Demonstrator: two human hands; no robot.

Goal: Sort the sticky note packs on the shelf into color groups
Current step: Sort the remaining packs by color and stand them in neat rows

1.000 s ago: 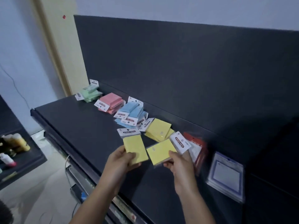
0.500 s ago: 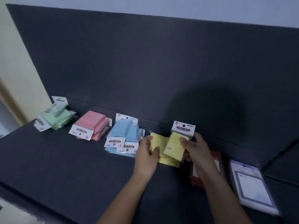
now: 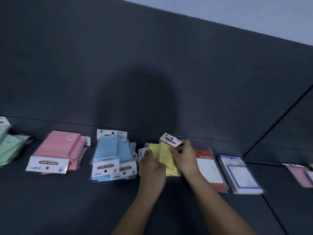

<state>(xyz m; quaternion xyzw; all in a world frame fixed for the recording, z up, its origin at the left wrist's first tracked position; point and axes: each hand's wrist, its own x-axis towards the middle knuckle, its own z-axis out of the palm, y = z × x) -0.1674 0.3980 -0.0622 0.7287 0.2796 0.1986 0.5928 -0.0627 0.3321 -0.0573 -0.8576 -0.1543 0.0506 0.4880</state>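
Both hands are in at the yellow sticky note pile [image 3: 171, 171]. It lies on the dark shelf [image 3: 67, 200] close to the foot of the back panel [image 3: 118, 65], between the blue sticky note packs [image 3: 110, 153] on its left and a red-topped pack [image 3: 209, 168] on its right.

The right hand [image 3: 185, 158] pinches the top yellow pack [image 3: 164, 154] at its white header card [image 3: 170, 140], with the thumb on the near face and the fingers curled over the card's far edge. That pack sits tilted, header raised toward the panel and lower end on the pile. The left hand [image 3: 151, 165] has its fingers curled down round the left edge of the pile, with the thumb laid across the yellow face (from my seat I cannot make out how many packs it has hold of). The hands are near each other, with yellow showing between them.

Along the shelf to the left, the blue packs lie in a loose overlapping heap, most headers toward me. Beyond them the pink sticky note packs [image 3: 59, 150] are stacked, and the green sticky note packs [image 3: 8, 148] are cut off by the frame's left edge. Just beside the red-topped pack on its right lies a blue-bordered pack [image 3: 238, 175]. Well apart from it, at the right edge, I see a pale pink pack [image 3: 299, 175], blurred.
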